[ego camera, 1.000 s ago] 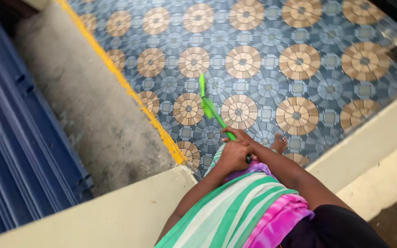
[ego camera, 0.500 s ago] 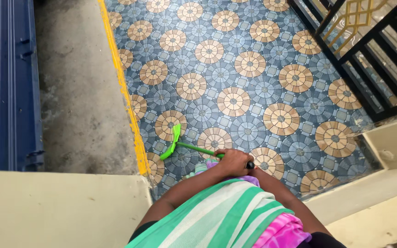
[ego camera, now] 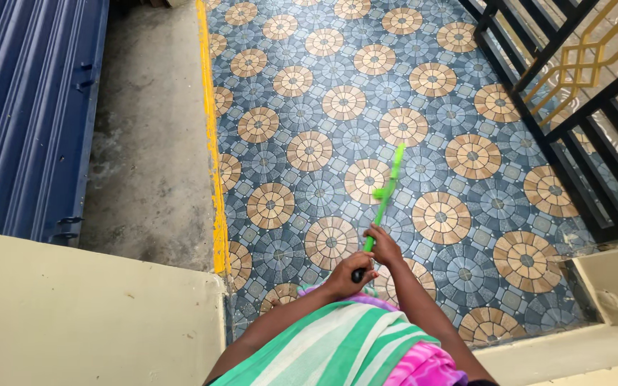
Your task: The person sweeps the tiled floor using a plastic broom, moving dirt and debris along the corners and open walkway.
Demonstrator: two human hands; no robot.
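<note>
**Green wiper stretched ahead of both hands**

Patterned blue-and-tan floor tiles [ego camera: 309, 150] lie below us, a yellow strip [ego camera: 212, 143] dividing them from bare concrete [ego camera: 144, 143]. Our left hand [ego camera: 345, 277] is wrapped round the dark end of the green floor wiper [ego camera: 383, 194]; our right hand [ego camera: 383, 245] grips the shaft just above it, nearer the blade. The handle runs forward and slightly right, toward the black railing [ego camera: 574, 107].
</note>
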